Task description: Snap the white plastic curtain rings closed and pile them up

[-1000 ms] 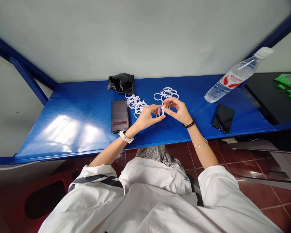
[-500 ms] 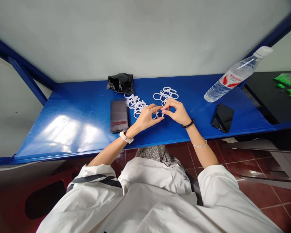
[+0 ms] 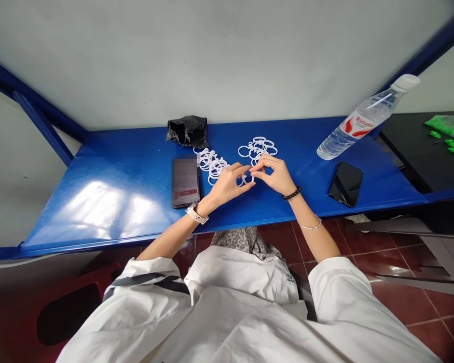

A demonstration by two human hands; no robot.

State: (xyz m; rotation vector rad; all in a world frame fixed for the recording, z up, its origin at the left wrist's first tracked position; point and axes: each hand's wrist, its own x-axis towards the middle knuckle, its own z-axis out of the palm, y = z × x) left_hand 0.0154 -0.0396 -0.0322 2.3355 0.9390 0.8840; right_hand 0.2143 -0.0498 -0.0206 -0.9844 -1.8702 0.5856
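Close together above the blue table, my two hands are on one white plastic ring. My left hand is curled round the ring's left side, its thumb reaching along the near side. From the right, my right hand pinches the ring's upper part between thumb and fingertips. The fingers hide much of the ring. Just beyond my left hand lies a pile of similar white rings with small knobs. A second cluster of white rings lies behind my right hand and is partly covered by it.
A phone with a lit screen lies left of my left hand. Behind it sits a crumpled black plastic bag. On the right are a water bottle and a dark phone. Green pieces lie on a black surface farther right.
Both hands keep nearly the same pose on the ring. The whole view has shifted very slightly; nothing has been picked up or let go.
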